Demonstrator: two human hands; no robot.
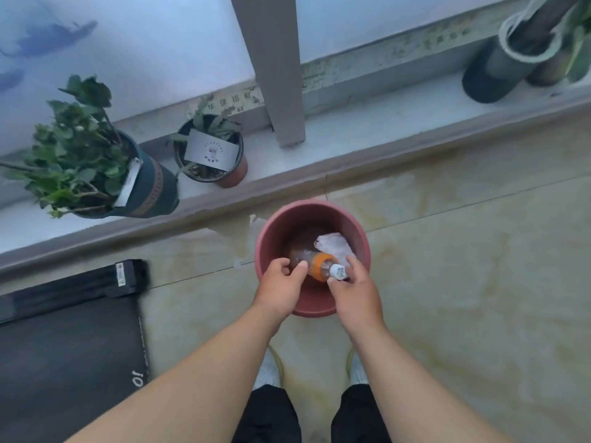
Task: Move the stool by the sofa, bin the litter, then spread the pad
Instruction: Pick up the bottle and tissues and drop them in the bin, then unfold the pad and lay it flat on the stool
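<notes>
Head view: a person stood over a pink bin [311, 219] on the tiled floor [463, 266], both bare forearms reaching down to it.
Left hand: the left hand [281, 284] hung over the bin's rim at 7 o'clock, fingers curled, thumb touching the bottle's clear body — whether it truly gripped or only steadied, I could not tell.
Right hand: the right hand [356, 290] sat at the rim's 5 o'clock, fingertips pinched around the white cap end of the bottle.
Bottle: a plastic bottle [315, 262] with an orange label lay nearly flat inside the bin, cap toward 4 o'clock, base deeper toward 10 o'clock.
Other litter: crumpled white paper [334, 246] lay in the bin at 1 o'clock of the bottle, touching it.
Handling: the bottle looked empty or nearly so, hence light, smooth and a little slippery, thin-walled and likely to dent; the ridged cap and neck seemed the surest hold. The paper would be soft and weightless.
Pad: a dark folded pad [64, 330] lay on the floor at 9 o'clock of the bin, well apart, not yet spread.
Surroundings: two potted plants [83, 155] stood on the window ledge [367, 129] at 11 o'clock — no stool or sofa in sight.
Stage: the binning step appeared almost finished, judging by the litter inside.
</notes>
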